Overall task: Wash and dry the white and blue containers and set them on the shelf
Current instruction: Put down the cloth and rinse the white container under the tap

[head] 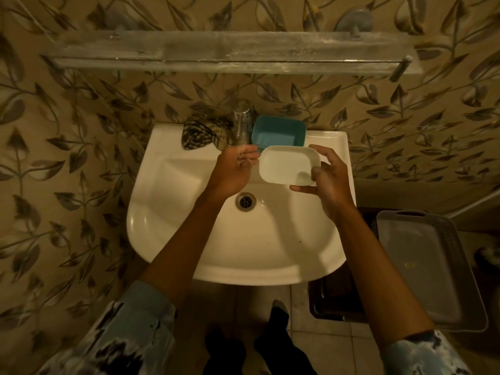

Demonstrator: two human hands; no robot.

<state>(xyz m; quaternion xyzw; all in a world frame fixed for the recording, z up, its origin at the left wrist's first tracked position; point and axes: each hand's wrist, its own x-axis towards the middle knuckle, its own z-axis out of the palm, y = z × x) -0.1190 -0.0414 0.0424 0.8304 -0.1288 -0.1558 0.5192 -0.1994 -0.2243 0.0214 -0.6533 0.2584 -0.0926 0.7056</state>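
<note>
My right hand [326, 182] holds the white container [286, 165] over the back of the white sink [167, 212], thumb on its near rim and fingers around its right side. The container is a shallow rounded rectangle, tilted so its inside faces me. My left hand [235, 169] is just left of it below the tap [241, 123], fingers loosely curled and holding nothing. The blue container [278, 133] stands upright on the sink's back ledge, right of the tap. A long glass shelf [230, 54] hangs on the wall above.
A striped cloth [200, 132] lies bunched on the sink's back ledge, left of the tap. The drain [245, 202] is in the basin's middle. A grey plastic tray [424, 269] rests on a dark stand to the right of the sink. Leaf-patterned wall surrounds everything.
</note>
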